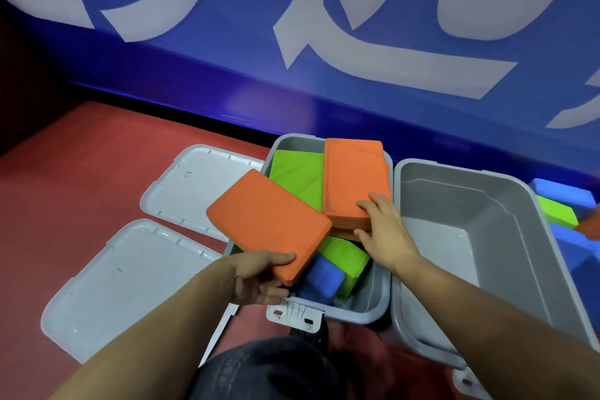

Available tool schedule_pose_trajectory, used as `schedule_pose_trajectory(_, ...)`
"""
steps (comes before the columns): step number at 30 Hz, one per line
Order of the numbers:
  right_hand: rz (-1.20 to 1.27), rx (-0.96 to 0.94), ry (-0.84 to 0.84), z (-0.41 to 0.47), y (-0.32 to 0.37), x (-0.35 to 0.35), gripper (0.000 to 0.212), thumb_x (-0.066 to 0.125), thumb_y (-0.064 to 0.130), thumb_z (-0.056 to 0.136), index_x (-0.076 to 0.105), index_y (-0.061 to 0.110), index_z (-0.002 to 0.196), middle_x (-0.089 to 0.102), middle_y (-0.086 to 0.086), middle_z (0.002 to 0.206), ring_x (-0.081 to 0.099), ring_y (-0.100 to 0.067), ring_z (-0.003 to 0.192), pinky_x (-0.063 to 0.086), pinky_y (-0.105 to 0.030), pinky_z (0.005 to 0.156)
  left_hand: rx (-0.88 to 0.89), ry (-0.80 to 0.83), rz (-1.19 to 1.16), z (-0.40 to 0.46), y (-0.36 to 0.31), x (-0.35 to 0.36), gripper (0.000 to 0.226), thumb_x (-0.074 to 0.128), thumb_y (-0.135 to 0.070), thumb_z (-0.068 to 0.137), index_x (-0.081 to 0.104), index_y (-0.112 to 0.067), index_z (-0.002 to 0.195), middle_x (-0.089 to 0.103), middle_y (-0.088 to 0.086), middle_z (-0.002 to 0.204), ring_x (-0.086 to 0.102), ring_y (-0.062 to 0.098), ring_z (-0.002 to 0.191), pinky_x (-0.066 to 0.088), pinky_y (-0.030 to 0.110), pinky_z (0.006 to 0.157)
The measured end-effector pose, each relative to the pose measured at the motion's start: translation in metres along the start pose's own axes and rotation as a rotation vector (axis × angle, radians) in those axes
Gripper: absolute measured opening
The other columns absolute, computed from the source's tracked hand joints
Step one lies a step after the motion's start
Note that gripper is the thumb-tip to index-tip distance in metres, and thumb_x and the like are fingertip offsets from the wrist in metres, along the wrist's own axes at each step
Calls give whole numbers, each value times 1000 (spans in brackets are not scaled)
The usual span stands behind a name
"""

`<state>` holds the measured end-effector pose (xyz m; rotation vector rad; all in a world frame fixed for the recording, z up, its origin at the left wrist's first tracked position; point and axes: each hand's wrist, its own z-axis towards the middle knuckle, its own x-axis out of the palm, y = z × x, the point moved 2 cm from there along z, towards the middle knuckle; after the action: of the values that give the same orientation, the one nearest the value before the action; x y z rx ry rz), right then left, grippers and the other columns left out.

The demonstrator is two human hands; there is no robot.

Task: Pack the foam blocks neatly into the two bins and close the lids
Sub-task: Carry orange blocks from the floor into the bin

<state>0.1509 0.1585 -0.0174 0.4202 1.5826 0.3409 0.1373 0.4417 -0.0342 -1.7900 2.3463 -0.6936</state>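
Left hand (259, 279) pinching one orange block (268, 227) by its near edge over left bin (363, 312), right hand (380, 227) gripping another (355, 182) likewise; likely light, soft, grippy foam, best held by short ends; right bin (487, 269) beside, unfilled.

Counted: 2 grey bins (331, 308) (487, 237), 2 lids (126, 282) (198, 185) off. Foam blocks: 2 orange (266, 224) (354, 178), 3 green (298, 175) (347, 260) (556, 214), at least 2 blue (321, 279) (558, 191); right-edge pile partly cut off.
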Motion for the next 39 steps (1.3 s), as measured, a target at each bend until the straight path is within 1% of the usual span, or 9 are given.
schedule_pose_trajectory(6,70,79,-109,-23,0,-2,52,64,28,94,47,22,143,25,0,156,25,-21,145,38,-45,114,-91,109,72,-15,17,6,71,92,-39,71,62,-1,123,73,14,102,73,29,107,56,44,98)
schedule_pose_trajectory(10,148,148,-317,-49,13,-2,25,62,43,92,56,25,109,50,4,114,51,-20,110,52,-46,86,-130,161,83,-17,33,12,82,96,-38,64,61,-3,129,70,17,123,68,31,117,50,44,107)
schedule_pose_trajectory(12,346,343,-187,-62,19,3,39,60,63,87,51,28,102,56,7,100,59,-19,98,52,-43,84,-122,179,64,-18,36,21,84,94,-39,68,59,-3,135,66,17,133,67,31,119,47,44,110)
schedule_pose_trajectory(16,962,591,396,-81,31,31,68,66,71,80,39,34,130,58,9,118,60,-24,111,49,-45,97,-127,213,125,-20,39,43,72,89,-48,74,66,-4,127,73,13,116,73,21,93,53,34,102)
schedule_pose_trajectory(20,1130,587,423,-75,21,45,77,79,56,77,38,37,139,63,2,126,66,-28,109,53,-56,96,-95,146,177,-14,38,39,96,95,-57,58,62,-7,132,66,17,133,67,24,112,45,40,113)
schedule_pose_trajectory(23,1068,575,443,-63,4,38,70,77,56,80,41,40,138,63,3,125,62,-31,113,47,-55,102,33,-58,13,-13,28,17,112,98,-59,45,54,-3,132,68,22,123,72,31,101,59,45,92)
schedule_pose_trajectory(26,1028,563,498,-52,-8,28,68,78,60,75,47,43,133,66,5,124,64,-33,112,40,-50,108,172,-188,-118,-11,17,-1,105,96,-60,50,54,-4,129,61,20,120,69,31,92,61,38,72)
schedule_pose_trajectory(33,950,608,598,-53,-22,26,57,73,64,75,59,39,124,75,2,114,68,-27,106,43,-36,81,24,-155,40,-17,16,-26,79,93,-48,65,61,-7,123,67,19,121,73,30,92,63,40,80)
schedule_pose_trajectory(39,908,678,297,-53,-30,41,56,75,59,80,66,18,117,76,-3,104,72,-23,98,56,-45,94,151,-335,-94,9,10,-35,43,79,-14,88,62,14,116,63,29,128,71,38,92,60,24,50)
